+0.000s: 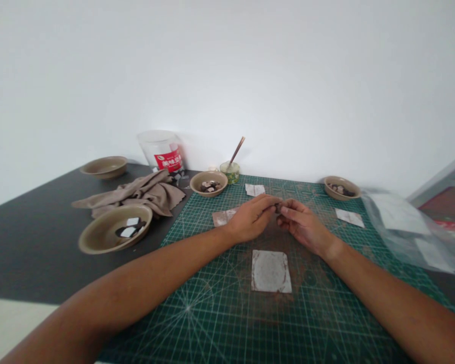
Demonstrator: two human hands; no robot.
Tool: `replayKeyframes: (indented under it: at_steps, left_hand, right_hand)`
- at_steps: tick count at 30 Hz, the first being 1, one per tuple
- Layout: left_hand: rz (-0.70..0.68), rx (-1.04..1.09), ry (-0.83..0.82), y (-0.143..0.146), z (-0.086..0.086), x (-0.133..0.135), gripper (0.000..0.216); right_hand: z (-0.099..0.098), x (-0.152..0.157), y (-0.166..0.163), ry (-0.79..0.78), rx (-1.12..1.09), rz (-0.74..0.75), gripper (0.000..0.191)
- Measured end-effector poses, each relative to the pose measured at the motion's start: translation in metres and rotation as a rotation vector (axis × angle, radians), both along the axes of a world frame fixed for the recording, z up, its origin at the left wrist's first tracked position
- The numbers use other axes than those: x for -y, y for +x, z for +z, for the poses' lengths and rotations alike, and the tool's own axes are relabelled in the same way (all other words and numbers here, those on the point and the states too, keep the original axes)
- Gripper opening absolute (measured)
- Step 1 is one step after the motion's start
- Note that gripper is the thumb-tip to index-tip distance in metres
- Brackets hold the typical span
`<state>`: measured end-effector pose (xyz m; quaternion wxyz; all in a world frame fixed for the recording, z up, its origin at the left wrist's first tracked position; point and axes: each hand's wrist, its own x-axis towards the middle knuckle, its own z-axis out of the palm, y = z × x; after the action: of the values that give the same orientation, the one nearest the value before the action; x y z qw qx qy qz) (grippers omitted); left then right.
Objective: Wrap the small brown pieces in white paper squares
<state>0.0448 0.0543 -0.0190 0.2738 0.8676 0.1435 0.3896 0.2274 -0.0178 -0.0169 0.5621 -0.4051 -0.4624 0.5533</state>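
Note:
Over the middle of the green cutting mat (pixel 227 308), my left hand (pixel 252 217) and my right hand (pixel 303 225) meet at the fingertips. Pinched between them is a small dark brown piece (pixel 278 208); its exact kind is too small and covered to make out. Both hands are closed on it. Below my hands lies a square whitish sheet (pixel 271 271) with brown smudges. A smudged sheet (pixel 223 218) is partly covered by my left hand, and another small white sheet (pixel 255 190) lies behind it.
Bowls with small pieces (pixel 208 174), (pixel 341 179) stand at the back, another bowl (pixel 93 242) at left. Around them are a cloth (pixel 136 194), a clear tub (pixel 155 146), a green cup (pixel 231 174) with sticks, an empty-looking bowl (pixel 102 174) and a plastic bag (pixel 394 242).

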Motion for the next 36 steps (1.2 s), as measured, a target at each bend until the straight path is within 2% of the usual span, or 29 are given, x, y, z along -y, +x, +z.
replayKeyframes:
  at_steps: [4,6,8,11,12,16,20,24,25,29,32,36]
  left_hand:
    - [0.136,0.027,-0.122,0.0,-0.001,-0.003,0.037]
    - [0.183,0.035,-0.177,0.0,-0.002,-0.005,0.038]
    - [0.211,0.035,-0.207,0.0,-0.002,-0.007,0.038]
    - [0.222,0.025,-0.214,0.0,-0.003,-0.008,0.037]
    - [0.222,0.023,-0.212,0.0,-0.003,-0.008,0.037]
    - [0.212,0.018,-0.196,0.002,-0.004,-0.008,0.036]
    - [0.208,0.013,-0.184,0.003,-0.004,-0.007,0.034]
    - [0.212,0.004,-0.179,0.003,-0.003,-0.007,0.033]
    - [0.212,0.002,-0.174,0.003,-0.003,-0.007,0.033]
    - [0.222,-0.031,-0.141,0.004,-0.004,-0.007,0.031]
    - [0.233,-0.082,-0.095,0.005,-0.005,-0.006,0.035]
    - [0.179,-0.125,0.023,0.004,-0.005,-0.003,0.04]
  right_hand:
    - [0.012,0.004,0.014,0.325,0.561,-0.242,0.006]
    - [0.014,0.004,0.024,0.447,0.772,-0.304,0.005]
    - [0.013,0.002,0.034,0.508,0.956,-0.207,0.007]
    - [0.01,-0.003,0.044,0.49,1.183,0.067,0.011]
    - [0.009,-0.004,0.045,0.483,1.22,0.091,0.011]
    - [0.009,-0.006,0.041,0.528,1.204,-0.123,0.015]
    - [0.009,-0.006,0.036,0.44,1.278,-0.005,0.014]
    - [0.008,-0.005,0.034,0.488,1.208,-0.215,0.013]
    - [0.007,-0.006,0.034,0.488,1.206,-0.223,0.013]
    - [0.006,-0.007,0.031,0.392,1.248,-0.063,0.011]
    - [0.007,-0.006,0.025,0.316,1.034,-0.143,0.009]
    - [0.003,0.0,0.015,0.111,0.534,-0.153,0.012]
